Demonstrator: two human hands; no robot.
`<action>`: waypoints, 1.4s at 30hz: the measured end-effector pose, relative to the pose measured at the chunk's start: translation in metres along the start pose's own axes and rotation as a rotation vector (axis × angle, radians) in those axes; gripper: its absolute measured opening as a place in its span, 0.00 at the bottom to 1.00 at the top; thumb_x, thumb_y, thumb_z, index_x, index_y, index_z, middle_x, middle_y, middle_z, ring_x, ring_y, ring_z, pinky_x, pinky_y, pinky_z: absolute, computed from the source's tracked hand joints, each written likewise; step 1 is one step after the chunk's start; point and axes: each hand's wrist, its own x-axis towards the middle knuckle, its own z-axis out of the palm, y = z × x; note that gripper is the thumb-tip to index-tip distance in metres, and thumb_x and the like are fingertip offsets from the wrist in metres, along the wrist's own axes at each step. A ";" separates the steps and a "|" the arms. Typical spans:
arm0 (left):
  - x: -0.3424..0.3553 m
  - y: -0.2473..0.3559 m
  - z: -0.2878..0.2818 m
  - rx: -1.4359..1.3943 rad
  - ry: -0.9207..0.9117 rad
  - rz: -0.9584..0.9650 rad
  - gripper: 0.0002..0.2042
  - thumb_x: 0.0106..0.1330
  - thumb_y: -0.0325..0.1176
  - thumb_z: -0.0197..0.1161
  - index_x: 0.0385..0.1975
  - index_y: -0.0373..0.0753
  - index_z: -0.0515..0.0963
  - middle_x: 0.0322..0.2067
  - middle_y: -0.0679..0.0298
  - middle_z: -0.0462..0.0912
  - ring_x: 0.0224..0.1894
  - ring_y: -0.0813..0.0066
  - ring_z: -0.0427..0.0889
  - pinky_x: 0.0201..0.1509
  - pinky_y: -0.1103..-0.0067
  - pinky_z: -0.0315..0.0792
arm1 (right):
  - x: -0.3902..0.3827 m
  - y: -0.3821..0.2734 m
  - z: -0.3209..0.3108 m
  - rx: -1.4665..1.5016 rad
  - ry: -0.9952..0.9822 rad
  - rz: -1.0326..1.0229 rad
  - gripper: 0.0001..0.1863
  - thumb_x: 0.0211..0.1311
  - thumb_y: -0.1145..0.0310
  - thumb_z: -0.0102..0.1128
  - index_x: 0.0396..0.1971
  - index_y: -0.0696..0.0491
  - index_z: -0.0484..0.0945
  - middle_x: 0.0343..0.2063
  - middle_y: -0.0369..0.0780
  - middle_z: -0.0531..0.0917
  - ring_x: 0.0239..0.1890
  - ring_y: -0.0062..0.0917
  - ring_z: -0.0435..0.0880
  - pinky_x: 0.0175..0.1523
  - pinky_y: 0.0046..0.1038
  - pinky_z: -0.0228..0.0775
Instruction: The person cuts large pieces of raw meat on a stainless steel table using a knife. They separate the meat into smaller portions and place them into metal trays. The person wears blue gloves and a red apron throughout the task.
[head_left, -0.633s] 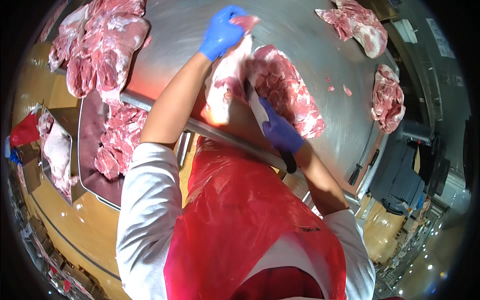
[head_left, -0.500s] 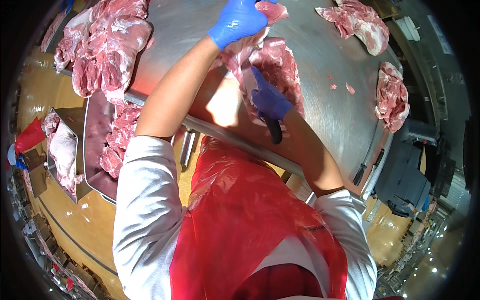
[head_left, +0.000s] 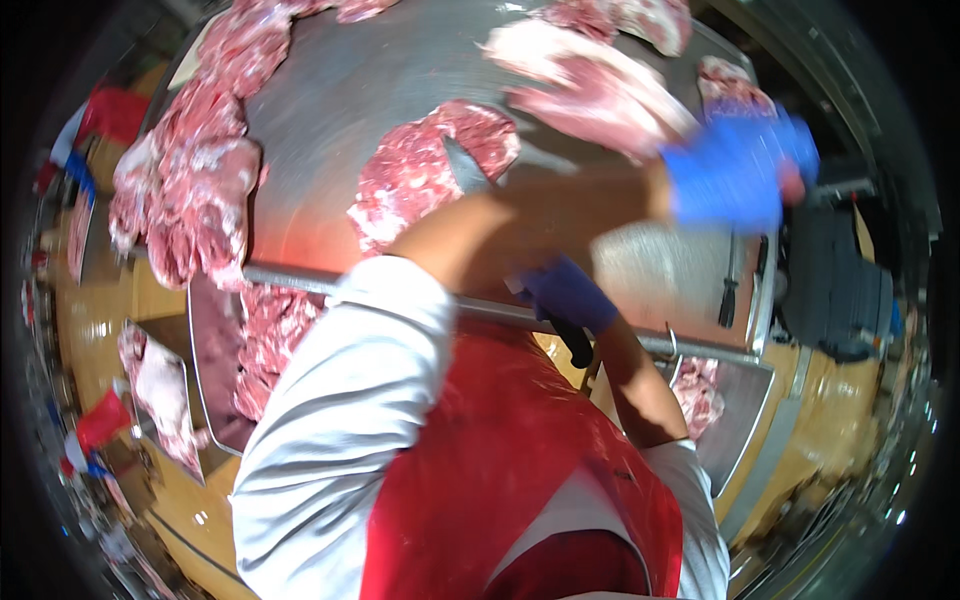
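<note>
My left hand, in a blue glove and smeared by motion, reaches across to the right side of the metal table. It looks closed on a long piece of meat, pink with pale fat, which trails leftward; a pink end pokes past the fingers. Lower down, my right hand, also blue-gloved, is closed around the black handle of a knife. My left forearm hides part of its blade, whose tip end shows over a flat red slab of meat on the table.
Large meat cuts line the table's left side; more lie at the far right. A metal tub of meat pieces is below left, another tub below right. A black-handled tool lies near the right edge.
My left hand has swung from the upper middle to the right, with the long piece now apart from the slab. My right hand and knife sit lower; the view has shifted.
</note>
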 end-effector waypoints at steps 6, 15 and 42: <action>-0.106 0.137 0.211 -0.226 -0.597 0.476 0.17 0.52 0.35 0.65 0.44 0.46 0.83 0.47 0.55 0.79 0.55 0.51 0.77 0.51 0.57 0.76 | -0.023 -0.034 0.017 0.264 0.420 0.566 0.29 0.72 0.72 0.49 0.71 0.50 0.58 0.25 0.32 0.77 0.21 0.16 0.73 0.24 0.24 0.68; -0.321 -0.105 -0.203 0.466 0.330 -0.994 0.16 0.64 0.30 0.61 0.48 0.25 0.77 0.41 0.56 0.82 0.35 0.68 0.83 0.39 0.72 0.78 | -0.010 -0.022 0.005 0.370 0.605 0.683 0.30 0.69 0.75 0.52 0.70 0.48 0.61 0.33 0.35 0.80 0.23 0.17 0.75 0.25 0.21 0.69; -0.441 -0.118 -0.105 0.726 0.825 -1.304 0.31 0.79 0.51 0.30 0.72 0.35 0.54 0.72 0.42 0.53 0.75 0.43 0.50 0.76 0.54 0.44 | 0.105 0.025 0.032 0.207 -0.167 0.066 0.35 0.72 0.71 0.48 0.76 0.45 0.49 0.36 0.41 0.82 0.20 0.19 0.74 0.23 0.26 0.71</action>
